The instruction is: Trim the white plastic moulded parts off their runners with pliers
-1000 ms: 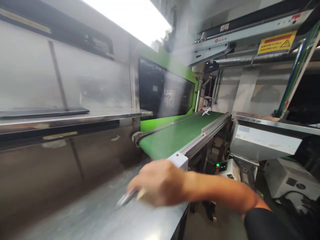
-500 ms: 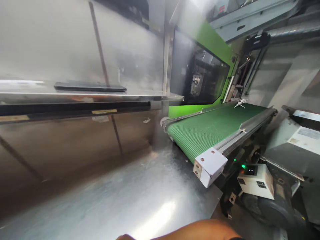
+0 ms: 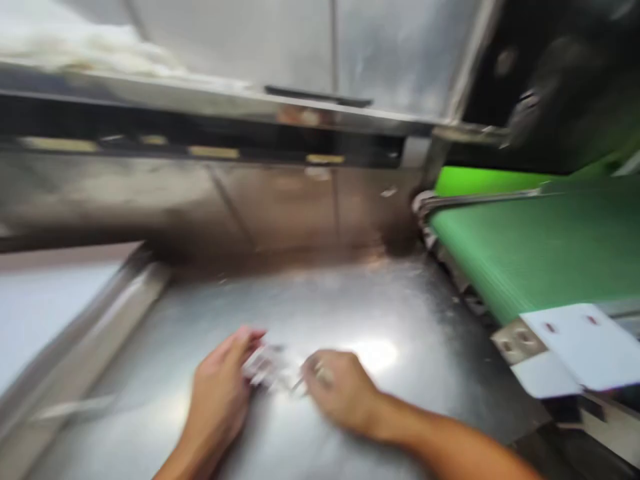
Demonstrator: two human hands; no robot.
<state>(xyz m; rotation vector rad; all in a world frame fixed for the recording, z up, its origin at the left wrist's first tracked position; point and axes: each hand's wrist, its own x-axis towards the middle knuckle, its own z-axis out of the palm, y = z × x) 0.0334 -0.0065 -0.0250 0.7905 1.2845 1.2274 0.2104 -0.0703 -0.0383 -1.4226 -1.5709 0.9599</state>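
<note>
Over the metal tabletop [image 3: 310,300], my left hand [image 3: 223,383] is closed around one side of a small, branching white plastic piece [image 3: 267,368]. Motion blur hides the piece's exact shape. My right hand [image 3: 343,390] is curled with its fingers pinched at the other side of the piece. A thin pale bit shows at those fingertips, but whether it is part of the same piece is unclear. Both hands are close together, above the front middle of the tabletop.
A green conveyor belt [image 3: 540,247] with a white end cover [image 3: 585,347] stands at the right. At the left is a box-like tray edge [image 3: 120,320] with a pale sheet. A raised metal shelf [image 3: 225,93] runs across the back, bearing a whitish heap [image 3: 100,53] and a dark flat object [image 3: 317,95].
My view has swung left and down. Both hands and the white piece now show, where earlier only an arm appeared at the bottom edge. The conveyor has shifted right in view.
</note>
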